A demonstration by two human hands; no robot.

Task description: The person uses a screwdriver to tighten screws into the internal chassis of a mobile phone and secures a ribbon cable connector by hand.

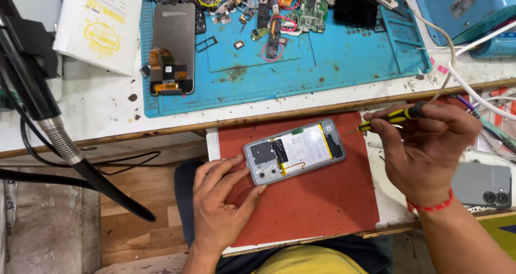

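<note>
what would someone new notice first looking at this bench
First, the opened phone lying on the red mat in the middle, its insides bare, with the left hand steadying its lower corner. Next, the right hand holding a yellow-and-black screwdriver, tip toward the phone's upper right end. Behind, a blue work mat holds a loose screen and scattered small parts.

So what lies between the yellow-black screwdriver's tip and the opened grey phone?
In the head view, only bare red mat separates the screwdriver tip from the phone.
</note>
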